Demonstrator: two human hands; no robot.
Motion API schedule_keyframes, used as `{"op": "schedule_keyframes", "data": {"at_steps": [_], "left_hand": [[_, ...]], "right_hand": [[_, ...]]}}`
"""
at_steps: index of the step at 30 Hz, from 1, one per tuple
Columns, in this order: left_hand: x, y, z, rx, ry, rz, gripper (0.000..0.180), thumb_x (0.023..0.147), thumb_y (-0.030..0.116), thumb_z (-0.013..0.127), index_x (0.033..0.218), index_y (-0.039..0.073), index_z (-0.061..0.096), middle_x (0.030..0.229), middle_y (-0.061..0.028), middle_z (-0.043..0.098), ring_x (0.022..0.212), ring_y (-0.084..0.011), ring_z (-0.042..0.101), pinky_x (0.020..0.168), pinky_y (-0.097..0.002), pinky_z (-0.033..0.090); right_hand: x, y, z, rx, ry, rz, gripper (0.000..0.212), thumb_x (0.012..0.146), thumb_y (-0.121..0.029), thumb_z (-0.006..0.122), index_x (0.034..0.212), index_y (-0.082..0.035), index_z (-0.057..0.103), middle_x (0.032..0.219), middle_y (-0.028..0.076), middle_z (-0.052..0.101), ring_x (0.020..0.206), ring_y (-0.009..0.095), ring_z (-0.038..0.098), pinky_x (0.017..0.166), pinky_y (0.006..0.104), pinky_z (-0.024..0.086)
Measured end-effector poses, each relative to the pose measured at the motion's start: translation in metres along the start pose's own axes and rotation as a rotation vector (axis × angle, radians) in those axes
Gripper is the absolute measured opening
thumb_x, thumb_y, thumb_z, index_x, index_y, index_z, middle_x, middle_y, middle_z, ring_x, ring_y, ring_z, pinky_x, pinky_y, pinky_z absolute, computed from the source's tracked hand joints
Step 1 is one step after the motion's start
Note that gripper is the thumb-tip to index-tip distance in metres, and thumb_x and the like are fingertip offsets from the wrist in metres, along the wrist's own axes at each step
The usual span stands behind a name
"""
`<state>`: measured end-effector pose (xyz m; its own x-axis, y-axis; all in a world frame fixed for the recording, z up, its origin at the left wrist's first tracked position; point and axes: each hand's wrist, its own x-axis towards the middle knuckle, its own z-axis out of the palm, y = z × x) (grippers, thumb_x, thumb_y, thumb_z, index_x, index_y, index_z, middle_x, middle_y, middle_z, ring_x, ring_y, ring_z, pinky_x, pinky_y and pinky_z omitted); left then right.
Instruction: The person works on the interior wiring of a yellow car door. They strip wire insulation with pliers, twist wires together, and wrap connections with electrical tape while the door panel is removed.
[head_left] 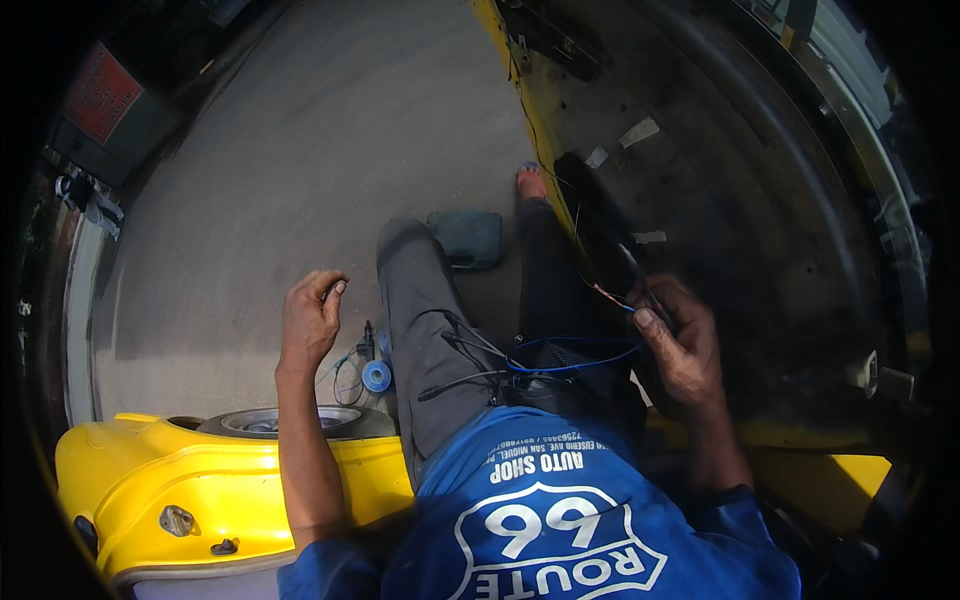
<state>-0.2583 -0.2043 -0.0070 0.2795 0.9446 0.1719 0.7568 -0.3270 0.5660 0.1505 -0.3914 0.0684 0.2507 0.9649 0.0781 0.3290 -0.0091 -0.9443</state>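
Note:
Raised over the grey floor on the left, my left hand has its fingers curled in with the thumb against them. Whatever it may pinch is too small to see. On the right, my right hand is closed with the thumb on a blue wire, whose end runs into a copper-red wire. A dark slim strip also passes by its fingers; I cannot tell whether it is held. Across my lap lie a loop of blue wire and several black cables.
A dark green case rests on the floor beyond my knees. Beside my left leg are a blue spool and a small black tool. Yellow car panels and a wheel are near left; a dark door panel stands right.

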Motion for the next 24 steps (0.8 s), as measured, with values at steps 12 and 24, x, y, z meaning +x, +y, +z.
{"op": "schedule_keyframes", "data": {"at_steps": [12, 24], "left_hand": [[-0.046, 0.175, 0.076, -1.042, -0.147, 0.001, 0.027, 0.101, 0.018, 0.077, 0.119, -0.003, 0.078, 0.107, -0.0125, 0.079, 0.097, -0.0174, 0.075, 0.089, -0.0288, 0.057], [-0.048, 0.174, 0.058, -1.405, -0.773, -0.244, 0.027, 0.11, 0.026, 0.063, 0.111, -0.001, 0.07, 0.088, -0.004, 0.066, 0.076, -0.0098, 0.064, 0.067, -0.0247, 0.058]], "right_hand": [[0.005, 0.013, 0.073, 0.236, -0.055, -0.038, 0.017, 0.098, -0.012, 0.075, 0.099, 0.005, 0.072, 0.1, 0.008, 0.068, 0.089, 0.013, 0.063, 0.079, 0.0284, 0.05], [0.017, 0.0, 0.062, 0.376, -0.257, -0.018, 0.024, 0.095, -0.016, 0.081, 0.106, 0.005, 0.077, 0.111, 0.011, 0.071, 0.101, 0.018, 0.068, 0.091, 0.0327, 0.055]]}}
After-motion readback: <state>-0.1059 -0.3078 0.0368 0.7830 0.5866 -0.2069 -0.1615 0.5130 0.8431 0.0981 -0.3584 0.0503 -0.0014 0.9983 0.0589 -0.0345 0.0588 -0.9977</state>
